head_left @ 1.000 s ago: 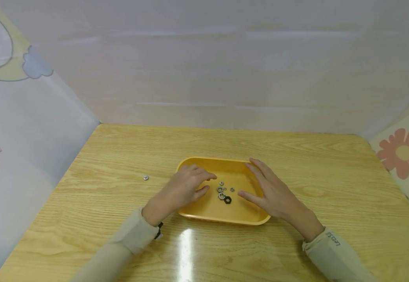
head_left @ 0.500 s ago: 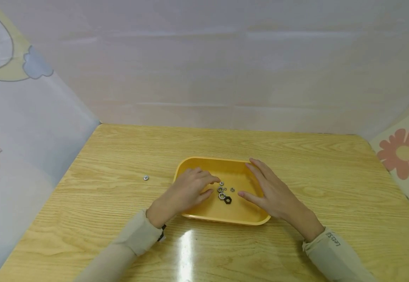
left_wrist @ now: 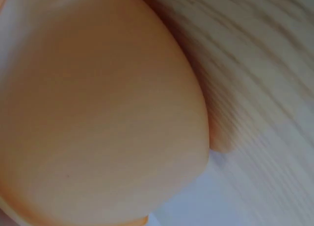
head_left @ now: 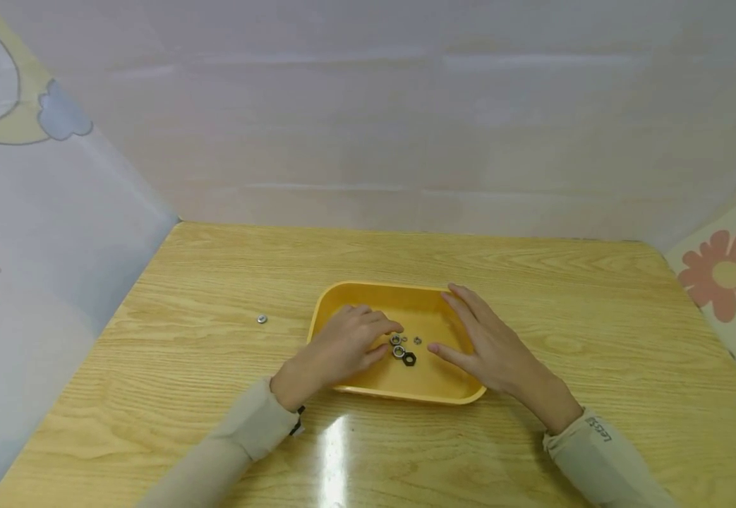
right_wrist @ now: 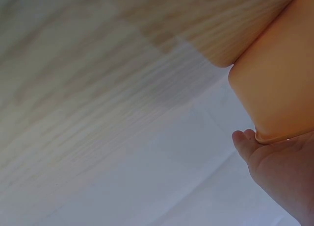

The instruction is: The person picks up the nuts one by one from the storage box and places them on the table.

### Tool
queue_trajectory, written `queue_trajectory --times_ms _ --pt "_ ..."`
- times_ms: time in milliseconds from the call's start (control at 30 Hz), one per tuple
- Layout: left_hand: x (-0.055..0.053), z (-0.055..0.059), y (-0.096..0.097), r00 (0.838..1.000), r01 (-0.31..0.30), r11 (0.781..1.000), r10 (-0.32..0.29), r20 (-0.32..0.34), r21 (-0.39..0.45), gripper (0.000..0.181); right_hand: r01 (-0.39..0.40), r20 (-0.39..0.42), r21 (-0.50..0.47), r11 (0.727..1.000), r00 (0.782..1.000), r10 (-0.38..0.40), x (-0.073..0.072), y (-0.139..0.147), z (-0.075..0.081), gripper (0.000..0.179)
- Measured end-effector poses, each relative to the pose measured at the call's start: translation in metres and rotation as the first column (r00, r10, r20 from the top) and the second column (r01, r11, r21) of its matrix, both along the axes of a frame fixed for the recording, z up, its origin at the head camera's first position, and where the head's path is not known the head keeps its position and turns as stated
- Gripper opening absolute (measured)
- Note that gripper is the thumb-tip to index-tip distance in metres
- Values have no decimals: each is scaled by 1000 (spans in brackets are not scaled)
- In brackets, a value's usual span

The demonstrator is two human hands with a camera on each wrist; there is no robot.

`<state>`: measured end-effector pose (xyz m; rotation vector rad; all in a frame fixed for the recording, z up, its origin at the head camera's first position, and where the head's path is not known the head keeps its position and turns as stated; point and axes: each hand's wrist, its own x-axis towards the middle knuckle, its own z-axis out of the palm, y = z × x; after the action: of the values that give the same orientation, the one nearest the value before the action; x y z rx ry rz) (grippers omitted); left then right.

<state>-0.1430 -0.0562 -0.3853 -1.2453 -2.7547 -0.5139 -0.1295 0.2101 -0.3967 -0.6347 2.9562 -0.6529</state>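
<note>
A yellow plastic tray (head_left: 399, 399) sits on the wooden table with several small metal nuts inside. Among them are a dark hex nut (head_left: 409, 359) and a silver ring-like nut (head_left: 399, 351). My left hand (head_left: 345, 346) reaches over the tray's left side, thumb and index finger apart, fingertips right at the nuts. The index finger covers the spot of the rearmost nut. My right hand (head_left: 491, 349) rests on the tray's right rim, fingers extended to the back corner and thumb stretched over the inside. The right wrist view shows these fingers (right_wrist: 245, 140) against the rim.
One small round silver piece (head_left: 262, 319) lies on the table (head_left: 215, 282) to the left of the tray. A pale curtain-like backdrop (head_left: 368, 127) stands behind the table, with printed sheets at both sides.
My left hand has moved right and slightly down, deeper over the tray, and its fingers now hide the rearmost nut. The right hand has stayed on the rim.
</note>
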Motion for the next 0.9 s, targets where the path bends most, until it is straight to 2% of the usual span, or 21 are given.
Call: queue_trajectory --times_ms 900 --pt "1 -8 14 999 23 998 -20 41 -67 31 -1 -3 6 1000 1000 1 1 0 0 88"
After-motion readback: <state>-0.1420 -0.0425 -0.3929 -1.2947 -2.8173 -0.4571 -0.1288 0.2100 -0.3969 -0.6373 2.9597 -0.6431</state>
